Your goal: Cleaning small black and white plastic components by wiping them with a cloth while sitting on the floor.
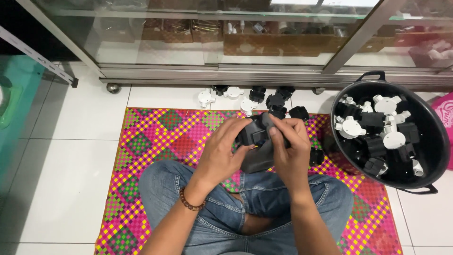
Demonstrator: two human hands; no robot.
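Black moulded plastic, the junction box point(257, 132) looks light, rigid and slightly slick. Left hand point(222, 156) and right hand point(290, 151) both have fingers closed round its body; best held by the round body, not the protruding spouts.

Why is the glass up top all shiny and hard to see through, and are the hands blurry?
In the head view, the glass cabinet door carries pale reflections that wash out the boxes behind it; the left hand and right hand look slightly soft, as does the black fitting they hold; the woven mat and black tub are evenly lit, with faint shadows.
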